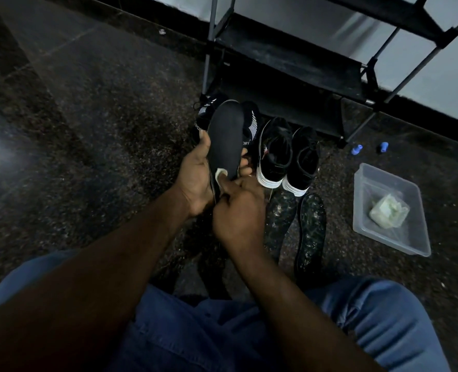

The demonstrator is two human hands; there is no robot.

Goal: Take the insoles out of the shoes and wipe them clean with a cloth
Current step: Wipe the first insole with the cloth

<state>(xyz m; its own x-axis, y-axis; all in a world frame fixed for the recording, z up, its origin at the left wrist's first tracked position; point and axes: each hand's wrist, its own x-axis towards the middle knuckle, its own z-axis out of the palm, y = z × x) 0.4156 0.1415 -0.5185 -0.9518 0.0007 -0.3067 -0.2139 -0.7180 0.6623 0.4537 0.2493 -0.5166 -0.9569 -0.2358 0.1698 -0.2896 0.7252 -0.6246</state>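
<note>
My left hand (195, 175) grips a black insole (226, 135) by its lower part and holds it upright above the floor. My right hand (238, 213) pinches a small white cloth (220, 175) against the heel end of that insole. Two speckled insoles (280, 224) (311, 232) lie flat on the floor to the right. A pair of black shoes with white soles (274, 154) (304, 162) stands just beyond them. A black striped pair of shoes (250, 122) is partly hidden behind the held insole.
A black shoe rack (284, 63) stands against the wall ahead. A clear plastic tub (391, 210) holding a crumpled pale cloth (387, 212) sits on the floor at right. Two small blue objects (356, 149) lie near the rack's foot. My knees in blue jeans fill the bottom edge.
</note>
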